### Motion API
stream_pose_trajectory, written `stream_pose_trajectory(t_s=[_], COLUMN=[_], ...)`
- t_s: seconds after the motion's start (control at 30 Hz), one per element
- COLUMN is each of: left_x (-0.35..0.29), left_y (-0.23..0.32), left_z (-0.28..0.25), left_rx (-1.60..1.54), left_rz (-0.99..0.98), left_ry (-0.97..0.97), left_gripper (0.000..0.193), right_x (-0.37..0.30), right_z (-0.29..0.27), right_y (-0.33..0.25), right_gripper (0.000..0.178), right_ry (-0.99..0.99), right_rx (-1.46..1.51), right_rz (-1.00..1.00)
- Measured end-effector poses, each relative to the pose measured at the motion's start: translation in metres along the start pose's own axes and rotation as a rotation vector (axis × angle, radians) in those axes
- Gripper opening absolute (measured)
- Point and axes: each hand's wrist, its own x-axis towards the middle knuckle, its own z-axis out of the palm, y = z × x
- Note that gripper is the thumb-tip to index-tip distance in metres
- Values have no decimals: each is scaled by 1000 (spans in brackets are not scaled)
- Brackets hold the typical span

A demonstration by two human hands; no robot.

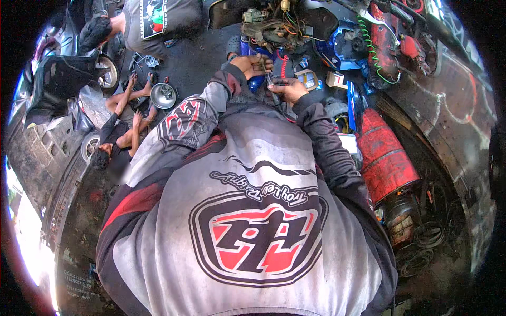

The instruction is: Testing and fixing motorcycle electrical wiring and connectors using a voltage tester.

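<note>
The right hand (289, 91) has thumb and fingertips pinched on a slender dark piece (270, 80); whether that is a cable or a narrow tool is too small to tell. The left hand (251, 66) has its fingers curled at the piece's far end, and I cannot tell whether its grip is closed on it or only steadying it. The piece lies between the two hands, in front of the wearer's bowed shoulders.

Just beside it hangs a red coiled cord (284, 64), and a glossy blue part (256, 82) shows beneath the left fingers. Beyond the hands sits a bundle of wiring (287, 25) with loose coloured strands. To the right are an open small carton (307, 79), a white box (336, 80) and a blue fairing panel (337, 50); farther out come a green coiled hose (363, 46) and a dented red drum (385, 150).

The right grip looks shallow, so a sharp pull or greasy skin could let the piece slip, perhaps scuffing the blue part. The red cord is near enough to snag a finger. A dropped small part could get lost among the clutter on the dark floor (203, 66). Co-workers sit well apart at left, beside a round metal dish (163, 96).
</note>
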Motion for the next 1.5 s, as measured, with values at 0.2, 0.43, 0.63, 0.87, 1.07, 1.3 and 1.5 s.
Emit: stream_pose_trajectory(t_s=[0.2, 0.43, 0.63, 0.87, 1.07, 1.3, 1.5], left_x=[-2, -1, 4, 7, 5, 5, -2], left_y=[3, 5, 4, -3, -1, -4, -5], left_z=[5, 2, 8, -5, -5, -13, 2], left_rx=[-90, -94, 2, 54, 65, 58, -33], left_rz=[0, 19, 6, -1, 40, 59, 92], left_ry=[-16, -21, 17, 14, -35, -4, -31], left_gripper=[31, 28, 26, 26, 24, 21, 22], right_x=[3, 7, 11, -14, -14, -8, -1], right_z=[-7, -6, -12, 12, 12, 8, -3], right_y=[-2, -2, 0, -30, -35, -29, -18], right_gripper=[45, 54, 48, 27, 23, 24, 26], right_ry=[34, 28, 24, -25, -83, -211, -115], right_rx=[-299, -236, -187, 202, 311, 397, 126], right_rz=[-68, -49, -35, 157, 216, 213, 110])
